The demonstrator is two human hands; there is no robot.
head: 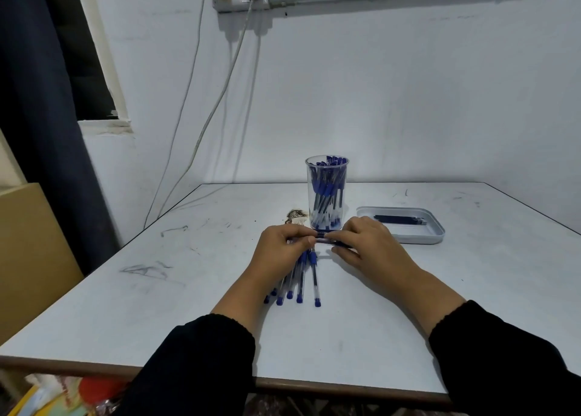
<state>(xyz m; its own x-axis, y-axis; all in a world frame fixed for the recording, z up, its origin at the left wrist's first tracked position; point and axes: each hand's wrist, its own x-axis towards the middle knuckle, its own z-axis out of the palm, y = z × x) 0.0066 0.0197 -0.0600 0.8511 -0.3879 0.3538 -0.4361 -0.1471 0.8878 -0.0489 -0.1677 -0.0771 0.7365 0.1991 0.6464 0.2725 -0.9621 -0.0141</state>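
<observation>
Blue pen [324, 238] pinched crosswise, one end in left hand [284, 249], other in right hand [367, 242], just above loose pens [314, 277] at middle of table [188, 290], before clear cup [327, 192]; shallow tray [437, 237] toward right edge.

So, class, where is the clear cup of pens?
In the head view, the clear cup stands just behind the left hand and right hand, white tray to its right.

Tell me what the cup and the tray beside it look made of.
Cup: likely clear glossy plastic; the pens inside show through its wall. Tray: opaque pale grey, smooth, with rounded rim; probably plastic, possibly painted metal.
</observation>
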